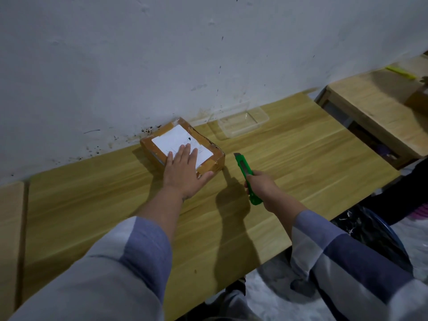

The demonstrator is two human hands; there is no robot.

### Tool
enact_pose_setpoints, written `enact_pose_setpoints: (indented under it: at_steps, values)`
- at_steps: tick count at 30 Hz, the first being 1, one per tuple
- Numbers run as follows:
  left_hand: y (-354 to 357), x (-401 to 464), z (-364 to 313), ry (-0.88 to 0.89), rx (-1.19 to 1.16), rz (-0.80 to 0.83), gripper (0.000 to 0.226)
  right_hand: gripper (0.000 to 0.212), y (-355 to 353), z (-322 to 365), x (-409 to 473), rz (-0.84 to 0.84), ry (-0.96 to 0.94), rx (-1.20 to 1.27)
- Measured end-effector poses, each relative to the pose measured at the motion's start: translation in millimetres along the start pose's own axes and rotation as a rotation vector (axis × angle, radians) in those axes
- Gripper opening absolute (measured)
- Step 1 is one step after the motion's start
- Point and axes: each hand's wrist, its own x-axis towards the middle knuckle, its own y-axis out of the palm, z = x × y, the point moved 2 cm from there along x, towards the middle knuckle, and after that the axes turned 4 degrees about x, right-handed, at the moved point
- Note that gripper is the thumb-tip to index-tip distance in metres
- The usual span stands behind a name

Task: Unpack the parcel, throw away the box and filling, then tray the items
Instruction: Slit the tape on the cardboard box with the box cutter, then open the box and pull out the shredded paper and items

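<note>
Nearest the camera, two forearms in grey-and-blue block-patterned sleeves reach out over a long light wooden table (289, 163) with a pale grain. To the right, below the table edge, a dark bin lined with a black plastic bag (370, 237) stands on the floor. The right hand (262, 185) is curled round the handle of a bright green plastic utility knife (246, 177), which points away from the person, its tip raised above the table just beside the parcel's right corner but apart from it; whether the blade is out is too small to tell. The left hand (183, 169) lies flat, fingers straight and slightly spread, pressing down on the near part of the parcel — a small brown cardboard box (215, 158) wrapped in brown tape, with a white paper label (171, 137) on its top. The box rests flat on the table, turned at an angle, its far corner close against the white scuffed wall (162, 54), and its flaps are closed. Just beyond it and to the right, near the wall, sits a clear rectangular plastic tray (240, 122), apart from the box. Farther right, past a gap, stands a second wooden table (370, 107) — on its far end lies a thin yellow object (400, 72), too blurred to identify.
</note>
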Motion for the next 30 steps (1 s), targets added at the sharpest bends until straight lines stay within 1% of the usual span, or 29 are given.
enact_pose_setpoints:
  at_steps: [4, 6, 8, 10, 14, 18, 28, 30]
  values:
    - [5, -3, 0, -0.002, 0.008, -0.050, 0.086, 0.042, 1, 15, 19, 0.045, -0.031, -0.091]
    - [5, -3, 0, 0.000, 0.026, -0.055, 0.089, 0.050, 4, 23, 33, 0.012, -0.051, -0.095]
    - [5, -2, -1, -0.004, 0.037, -0.067, 0.089, 0.046, 9, 31, 46, -0.019, -0.090, -0.111]
    - [6, -2, -1, -0.011, 0.046, -0.080, 0.087, 0.043, 16, 38, 57, -0.004, -0.133, -0.137]
    - [7, -2, 0, -0.029, 0.054, -0.107, 0.090, 0.044, 30, 52, 82, 0.001, -0.222, -0.293]
    - [8, -2, 0, -0.037, 0.030, -0.127, 0.089, 0.044, 34, 60, 106, -0.024, -0.292, -0.368]
    - [5, -2, -3, -0.053, 0.058, -0.095, 0.089, 0.042, 32, 58, 124, -0.033, -0.326, -0.420]
    - [4, -2, -3, -0.053, 0.051, -0.088, 0.090, 0.035, 29, 61, 120, -0.064, -0.376, -0.435]
